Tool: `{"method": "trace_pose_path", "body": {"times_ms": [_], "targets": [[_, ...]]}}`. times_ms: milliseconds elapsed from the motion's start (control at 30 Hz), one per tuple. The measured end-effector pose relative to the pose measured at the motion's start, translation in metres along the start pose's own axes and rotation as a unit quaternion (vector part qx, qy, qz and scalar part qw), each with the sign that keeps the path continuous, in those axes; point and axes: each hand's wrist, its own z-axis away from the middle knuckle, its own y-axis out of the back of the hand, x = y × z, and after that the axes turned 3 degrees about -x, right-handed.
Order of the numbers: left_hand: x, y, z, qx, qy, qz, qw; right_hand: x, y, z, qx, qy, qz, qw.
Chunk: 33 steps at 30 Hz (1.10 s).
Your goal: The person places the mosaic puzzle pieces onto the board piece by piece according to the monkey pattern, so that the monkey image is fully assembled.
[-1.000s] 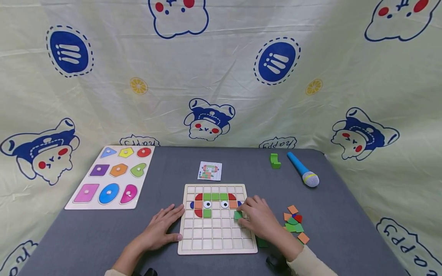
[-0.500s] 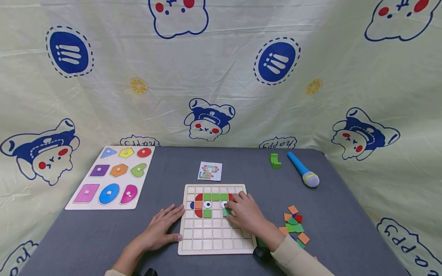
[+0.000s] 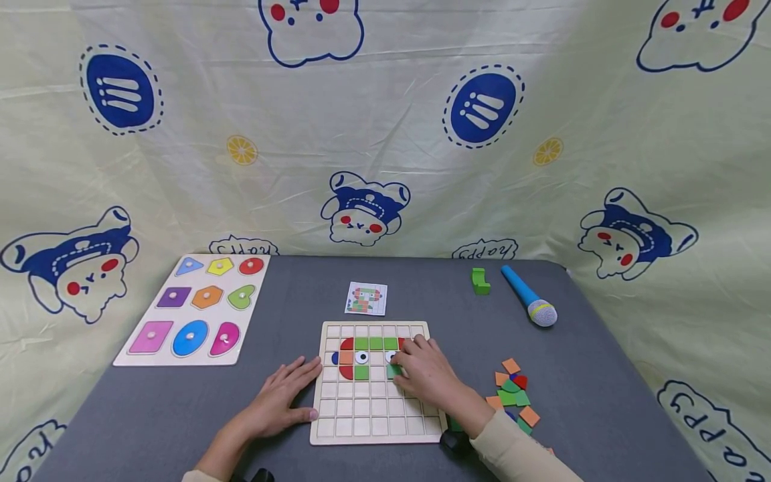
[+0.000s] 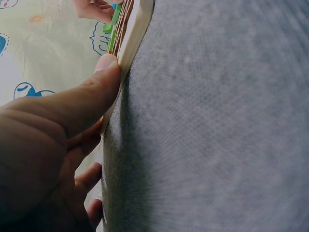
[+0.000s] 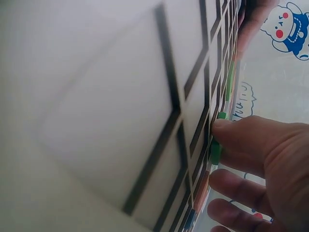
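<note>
A pale wooden grid board (image 3: 361, 428) lies on the table, with coloured tiles in its upper rows forming part of a face. My right hand (image 3: 430, 375) pinches a green square tile (image 3: 393, 371) at the third row, just under the right eye tile (image 3: 390, 357). In the right wrist view the thumb lies against this green tile (image 5: 216, 152) at board level; the hand covers the tiles right of it. My left hand (image 3: 277, 395) touches the board's left edge with fingers spread, its thumb (image 4: 104, 79) against the rim in the left wrist view.
Loose orange, green, red and blue tiles (image 3: 512, 398) lie right of the board. A small picture card (image 3: 366, 298) sits behind it. Farther back are a green block (image 3: 480, 281) and a blue toy microphone (image 3: 527, 294). A shape puzzle board (image 3: 193, 311) occupies the left.
My right hand has moved left across the board with the green square tile, from the right-hand columns to below the right eye, and has stayed there lately. My left hand keeps its place.
</note>
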Motion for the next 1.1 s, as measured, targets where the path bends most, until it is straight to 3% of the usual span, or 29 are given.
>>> {"method": "trace_pose_path", "body": {"times_ms": [300, 733, 933, 1100], "targets": [[0.001, 0.0, 0.0, 0.001, 0.002, -0.003, 1.0, -0.001, 0.001, -0.001, -0.016, -0.011, -0.002, 0.9998], [0.002, 0.001, 0.0, -0.003, 0.004, 0.0, 1.0, 0.003, 0.003, 0.004, -0.005, -0.013, -0.025, 0.9996], [0.003, 0.001, 0.0, -0.003, 0.003, 0.003, 1.0, 0.02, 0.015, 0.016, -0.003, -0.062, -0.053, 0.9966], [0.002, 0.001, 0.0, -0.004, 0.003, 0.003, 1.0, 0.049, 0.024, 0.034, 0.013, -0.083, -0.04, 0.9957]]}}
